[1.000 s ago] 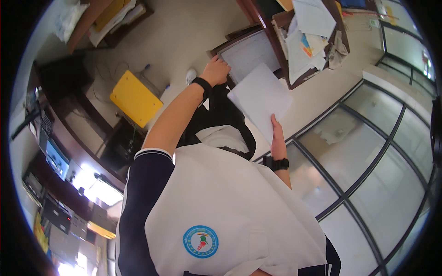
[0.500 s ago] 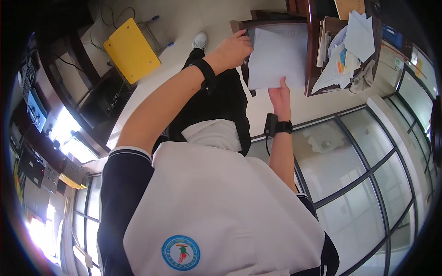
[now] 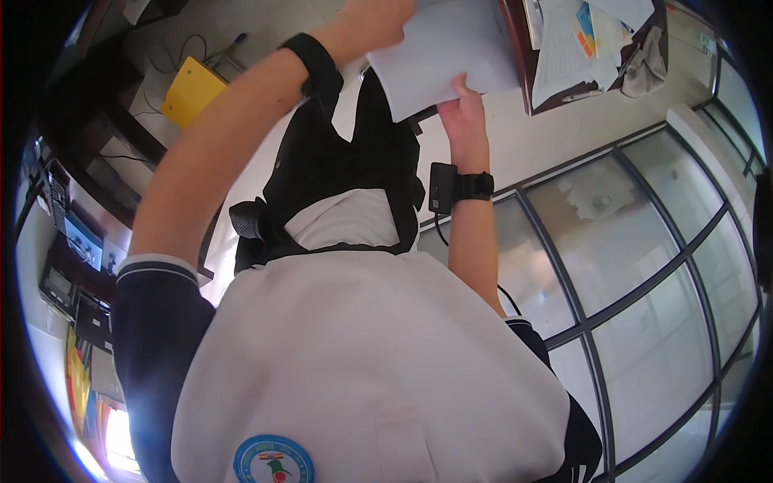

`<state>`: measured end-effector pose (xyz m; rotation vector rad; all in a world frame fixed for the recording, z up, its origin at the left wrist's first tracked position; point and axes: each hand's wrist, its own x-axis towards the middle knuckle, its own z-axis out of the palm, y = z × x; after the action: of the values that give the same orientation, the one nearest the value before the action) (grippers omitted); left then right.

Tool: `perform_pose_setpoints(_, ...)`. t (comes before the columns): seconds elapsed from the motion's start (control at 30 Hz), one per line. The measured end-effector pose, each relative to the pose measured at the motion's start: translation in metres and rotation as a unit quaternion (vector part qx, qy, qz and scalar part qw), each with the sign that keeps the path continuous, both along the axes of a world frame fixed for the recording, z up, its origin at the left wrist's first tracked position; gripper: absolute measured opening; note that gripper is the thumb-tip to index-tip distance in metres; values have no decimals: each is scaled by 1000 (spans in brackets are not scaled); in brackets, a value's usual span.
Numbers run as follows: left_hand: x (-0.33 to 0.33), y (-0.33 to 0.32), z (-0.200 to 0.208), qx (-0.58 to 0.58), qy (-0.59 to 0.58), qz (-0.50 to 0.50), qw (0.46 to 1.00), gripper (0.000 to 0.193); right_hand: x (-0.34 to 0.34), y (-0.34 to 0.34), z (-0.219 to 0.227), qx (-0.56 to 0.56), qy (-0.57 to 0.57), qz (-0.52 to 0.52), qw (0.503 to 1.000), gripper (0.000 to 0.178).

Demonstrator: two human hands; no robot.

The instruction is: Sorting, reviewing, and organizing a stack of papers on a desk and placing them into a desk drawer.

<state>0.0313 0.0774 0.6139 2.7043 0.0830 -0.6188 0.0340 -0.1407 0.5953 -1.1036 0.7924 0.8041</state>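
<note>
I'm seeing white rectangular paper [image 3: 451,56] just left of the dark-brown wooden surface [image 3: 519,48], right hand [image 3: 463,117] pinching it, thumb on top, left hand [image 3: 370,28] curling farther left, its hold I cannot tell.

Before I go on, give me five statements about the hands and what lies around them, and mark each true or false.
1. The right hand is at the lower edge of the white paper. True.
2. The left wrist is bare. False: it wears a black band.
3. The yellow panel is left of the white paper. True.
4. The left hand is lower in the picture than the right. False: the left hand is higher.
5. The glass panes have dark frames. True.
</note>
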Motion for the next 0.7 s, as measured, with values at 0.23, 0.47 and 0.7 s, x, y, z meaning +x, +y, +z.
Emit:
perform_pose_setpoints(0.23,10,-4,24,-19,-45,14,999,19,10,-5,-22,37,-60,31,997,29)
perform_pose_setpoints(0.47,-25,-35,-14,-13,-154,-50,987,37,36,-17,-44,-175,-115,-37,977,41)
perform_pose_setpoints(0.7,-40,-47,-38,31,-73,-42,996,28,51,-1,-64,-449,-124,160,871,56)
